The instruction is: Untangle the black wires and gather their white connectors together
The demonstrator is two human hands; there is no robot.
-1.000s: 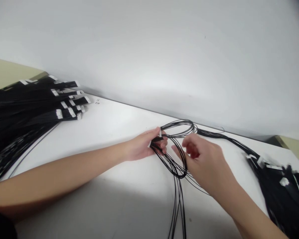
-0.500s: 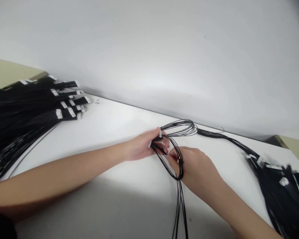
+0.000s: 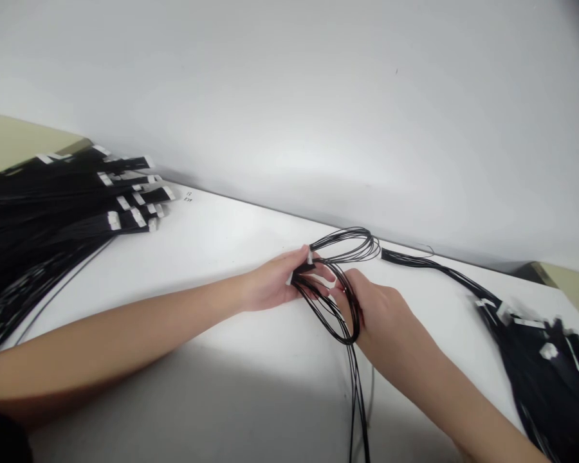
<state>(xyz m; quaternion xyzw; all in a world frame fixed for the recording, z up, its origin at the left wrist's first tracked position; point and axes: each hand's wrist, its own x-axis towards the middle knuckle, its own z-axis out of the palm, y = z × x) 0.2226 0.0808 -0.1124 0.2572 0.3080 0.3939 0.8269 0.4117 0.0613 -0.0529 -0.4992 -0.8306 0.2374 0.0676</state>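
Note:
A bundle of thin black wires (image 3: 354,259) is folded into loops above the table. My left hand (image 3: 282,276) grips it by a white connector (image 3: 310,256), thumb on top. A second white end shows at the palm. My right hand (image 3: 367,296) is closed at the lower loop, which passes across its fingers and the base of the thumb. Its fingertips are pinched close to the left fingers, and the exact strand between them is partly hidden. Loose wire lengths (image 3: 356,399) hang down below the right hand.
A large pile of black wires (image 3: 43,199) with white connectors lies on the left. Another black wire pile (image 3: 545,379) is at the right, and a wire bundle (image 3: 415,259) stretches from it along the wall (image 3: 289,116). Everything rests on a white table (image 3: 212,225).
My right hand has shifted slightly up and to the right, and the lower loop and hanging wires have swung right with it. My left hand keeps its grip, nearly still.

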